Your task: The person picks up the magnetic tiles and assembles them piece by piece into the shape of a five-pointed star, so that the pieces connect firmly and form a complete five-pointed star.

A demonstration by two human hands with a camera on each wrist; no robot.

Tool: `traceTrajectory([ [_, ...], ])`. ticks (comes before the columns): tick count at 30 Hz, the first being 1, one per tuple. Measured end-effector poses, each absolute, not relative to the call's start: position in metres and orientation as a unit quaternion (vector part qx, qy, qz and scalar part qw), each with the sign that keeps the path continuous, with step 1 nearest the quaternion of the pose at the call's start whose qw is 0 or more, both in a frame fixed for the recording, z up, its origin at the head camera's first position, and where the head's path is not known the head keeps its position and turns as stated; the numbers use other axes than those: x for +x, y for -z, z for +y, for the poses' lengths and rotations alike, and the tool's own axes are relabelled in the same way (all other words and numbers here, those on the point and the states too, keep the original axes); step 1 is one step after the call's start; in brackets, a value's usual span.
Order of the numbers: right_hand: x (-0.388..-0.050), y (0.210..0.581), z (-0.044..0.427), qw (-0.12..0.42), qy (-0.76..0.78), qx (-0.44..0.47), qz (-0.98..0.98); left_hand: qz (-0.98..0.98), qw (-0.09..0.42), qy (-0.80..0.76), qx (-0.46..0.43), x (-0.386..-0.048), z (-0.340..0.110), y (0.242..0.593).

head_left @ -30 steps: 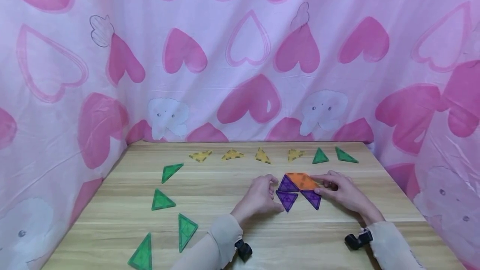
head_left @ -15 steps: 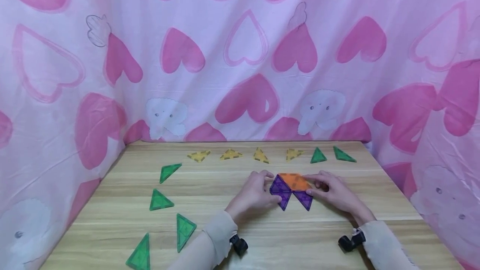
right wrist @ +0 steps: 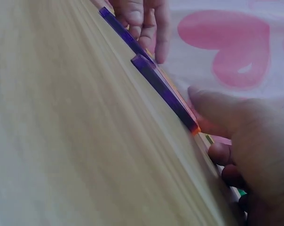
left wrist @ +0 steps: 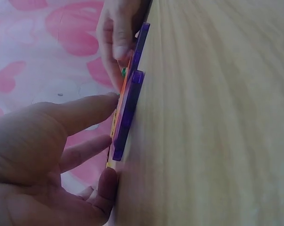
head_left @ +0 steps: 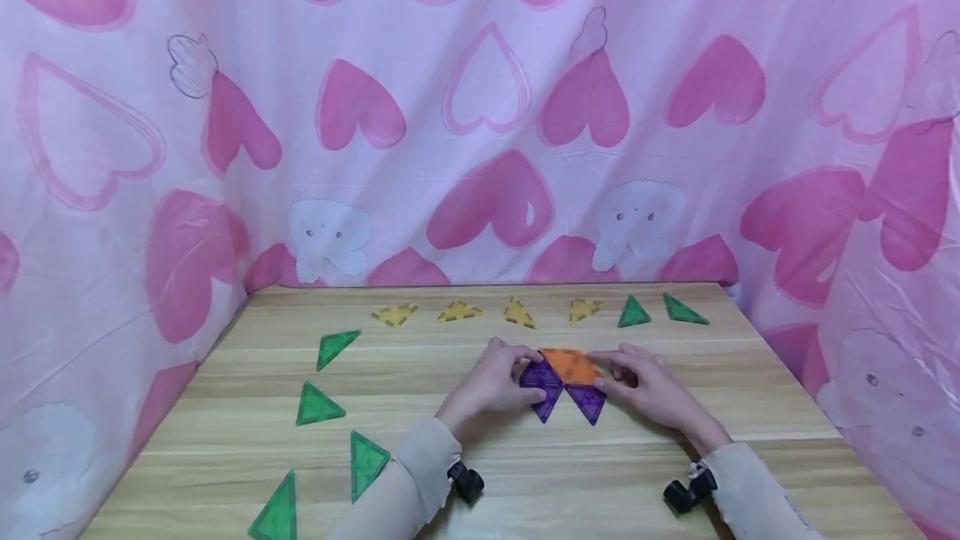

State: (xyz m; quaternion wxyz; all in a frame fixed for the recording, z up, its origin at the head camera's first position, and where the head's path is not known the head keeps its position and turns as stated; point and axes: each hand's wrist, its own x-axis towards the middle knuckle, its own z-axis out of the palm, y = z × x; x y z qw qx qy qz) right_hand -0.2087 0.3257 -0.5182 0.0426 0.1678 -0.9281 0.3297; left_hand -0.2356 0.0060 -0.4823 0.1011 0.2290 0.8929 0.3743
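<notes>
A flat cluster of translucent magnetic tiles lies on the wooden table (head_left: 570,473). Two purple triangle tiles (head_left: 546,400) form its left side, a third purple triangle tile (head_left: 588,403) its lower right, and an orange tile area (head_left: 572,367) its upper right. My left hand (head_left: 483,386) holds the left purple pair, thumb on top and index finger at the upper corner. Between thumb and index finger, my right hand (head_left: 652,386) holds the orange part's right end. In the left wrist view the purple tiles (left wrist: 129,117) appear edge-on under my left thumb.
Yellow triangle tiles (head_left: 459,312) line the table's back, with two green triangle tiles (head_left: 634,312) to their right. More green triangle tiles (head_left: 320,403) lie loose on the left, one (head_left: 367,463) close to my left forearm. A pink heart-print curtain (head_left: 487,107) borders the table.
The cluster has slid left between both hands, the right hand moving along with it. My left thumb has come over the left purple tile. The head view has shifted slightly.
</notes>
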Motion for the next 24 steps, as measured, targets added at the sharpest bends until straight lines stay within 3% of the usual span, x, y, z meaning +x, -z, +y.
traceTrajectory([
  [5, -0.211, 0.519, 0.342, 0.03, -0.409, 0.13, -0.903, 0.89, 0.101, -0.38, 0.23, -0.234, 0.006, 0.482],
  [12, -0.217, 0.524, 0.37, 0.125, -0.514, 0.086, -0.844, 0.89, 0.102, -0.383, 0.225, -0.235, 0.005, 0.484],
  [19, -0.232, 0.525, 0.401, 0.186, -0.625, 0.045, -0.757, 0.893, 0.097, -0.379, 0.224, -0.238, 0.003, 0.486],
  [24, -0.238, 0.527, 0.428, 0.239, -0.625, -0.01, -0.743, 0.892, 0.099, -0.38, 0.223, -0.239, 0.002, 0.489],
])
